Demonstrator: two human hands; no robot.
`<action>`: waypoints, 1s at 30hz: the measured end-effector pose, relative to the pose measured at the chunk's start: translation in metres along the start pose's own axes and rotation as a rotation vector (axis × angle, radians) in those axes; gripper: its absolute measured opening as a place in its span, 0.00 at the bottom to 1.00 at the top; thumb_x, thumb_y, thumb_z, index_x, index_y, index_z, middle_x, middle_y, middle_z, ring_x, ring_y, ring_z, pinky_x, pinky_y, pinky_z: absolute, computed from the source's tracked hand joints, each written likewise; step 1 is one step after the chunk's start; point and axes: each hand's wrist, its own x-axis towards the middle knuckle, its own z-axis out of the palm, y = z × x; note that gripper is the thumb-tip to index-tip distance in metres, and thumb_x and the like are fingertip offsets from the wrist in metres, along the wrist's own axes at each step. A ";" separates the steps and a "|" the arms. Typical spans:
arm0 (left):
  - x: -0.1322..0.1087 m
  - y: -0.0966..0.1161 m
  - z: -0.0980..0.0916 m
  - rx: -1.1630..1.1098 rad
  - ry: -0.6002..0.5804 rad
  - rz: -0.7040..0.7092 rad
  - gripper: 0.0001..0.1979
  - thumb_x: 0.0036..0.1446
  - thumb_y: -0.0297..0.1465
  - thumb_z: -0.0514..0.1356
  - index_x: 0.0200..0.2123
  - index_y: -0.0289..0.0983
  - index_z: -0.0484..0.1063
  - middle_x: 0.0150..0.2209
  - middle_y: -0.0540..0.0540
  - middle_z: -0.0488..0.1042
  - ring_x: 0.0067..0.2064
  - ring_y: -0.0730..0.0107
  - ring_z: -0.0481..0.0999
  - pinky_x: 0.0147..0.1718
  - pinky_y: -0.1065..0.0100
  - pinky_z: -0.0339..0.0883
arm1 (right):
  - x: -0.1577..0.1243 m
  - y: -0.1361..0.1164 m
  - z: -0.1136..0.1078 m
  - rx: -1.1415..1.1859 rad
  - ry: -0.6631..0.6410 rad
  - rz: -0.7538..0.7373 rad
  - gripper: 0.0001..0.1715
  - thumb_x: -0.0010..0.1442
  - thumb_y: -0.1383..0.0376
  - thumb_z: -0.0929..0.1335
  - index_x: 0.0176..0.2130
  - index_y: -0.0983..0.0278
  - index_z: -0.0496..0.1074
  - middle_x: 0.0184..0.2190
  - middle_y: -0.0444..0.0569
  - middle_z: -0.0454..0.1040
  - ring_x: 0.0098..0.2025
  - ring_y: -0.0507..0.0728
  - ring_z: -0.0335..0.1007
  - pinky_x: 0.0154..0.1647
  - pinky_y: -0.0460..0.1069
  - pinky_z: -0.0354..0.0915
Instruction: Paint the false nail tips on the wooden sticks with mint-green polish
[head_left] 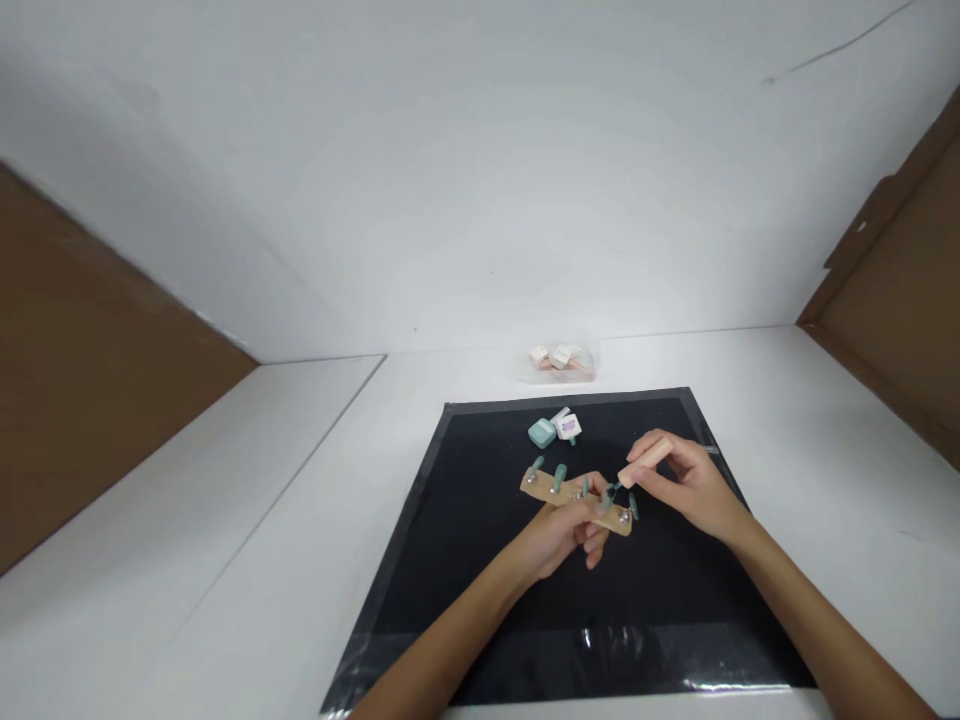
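My left hand (562, 530) is closed on a narrow wooden nail-tip stand (540, 485), its thumb on the near side. Along the strip, several green nail tips (560, 474) stand up from round metallic mounts. In my right hand (682, 480) is a nail polish brush, pinched by its pale peach handle (646, 462). The dark brush end (613, 487) points down and left, at or very near a nail tip beside my left thumb; whether it touches is hard to tell. Beyond the strip lie a green squarish bottle (541, 432) and a white one with a purple mark (569, 427).
A black mat (465, 540) with a clear, shiny cover lies on the white table (300, 560). Behind it, against the white wall, sits a clear plastic box (532, 374) with white and peach pieces inside. Brown panels (97, 360) stand at both sides.
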 end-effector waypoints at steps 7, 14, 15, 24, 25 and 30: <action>-0.001 0.001 0.002 -0.031 -0.004 -0.009 0.10 0.41 0.30 0.59 0.25 0.38 0.58 0.13 0.59 0.57 0.14 0.82 0.52 0.11 0.79 0.55 | -0.003 -0.003 -0.001 0.054 0.072 -0.059 0.12 0.57 0.58 0.67 0.26 0.61 0.71 0.29 0.47 0.72 0.32 0.54 0.69 0.33 0.50 0.65; -0.001 0.002 0.003 -0.032 -0.019 -0.004 0.10 0.41 0.30 0.59 0.26 0.38 0.58 0.14 0.59 0.56 0.14 0.82 0.53 0.11 0.79 0.55 | -0.002 -0.008 0.001 0.077 -0.062 -0.056 0.11 0.57 0.58 0.67 0.27 0.61 0.70 0.28 0.47 0.72 0.29 0.53 0.67 0.30 0.49 0.64; -0.001 0.001 0.003 -0.033 -0.017 -0.001 0.10 0.41 0.30 0.59 0.26 0.38 0.58 0.14 0.59 0.56 0.14 0.82 0.53 0.11 0.79 0.55 | -0.001 -0.008 0.001 0.061 -0.053 -0.058 0.11 0.57 0.58 0.67 0.26 0.61 0.70 0.29 0.47 0.72 0.29 0.53 0.67 0.30 0.49 0.63; 0.000 0.002 0.005 -0.051 -0.006 -0.004 0.10 0.41 0.30 0.59 0.25 0.38 0.57 0.14 0.59 0.56 0.14 0.82 0.53 0.11 0.79 0.55 | -0.001 -0.001 0.002 -0.014 0.066 -0.053 0.11 0.56 0.60 0.68 0.24 0.61 0.70 0.28 0.47 0.72 0.30 0.54 0.67 0.30 0.49 0.62; 0.000 0.002 0.005 -0.052 -0.009 -0.005 0.10 0.41 0.30 0.59 0.24 0.38 0.57 0.14 0.59 0.56 0.14 0.82 0.53 0.11 0.79 0.55 | -0.001 0.000 0.002 -0.011 0.084 -0.048 0.11 0.56 0.60 0.68 0.24 0.61 0.70 0.28 0.47 0.72 0.30 0.54 0.67 0.30 0.49 0.62; -0.001 0.002 0.004 -0.049 -0.021 0.005 0.10 0.42 0.30 0.59 0.24 0.37 0.58 0.14 0.59 0.56 0.14 0.82 0.53 0.11 0.79 0.55 | -0.002 0.000 0.000 0.066 0.145 -0.012 0.12 0.55 0.57 0.69 0.25 0.60 0.71 0.29 0.47 0.71 0.31 0.54 0.68 0.32 0.49 0.64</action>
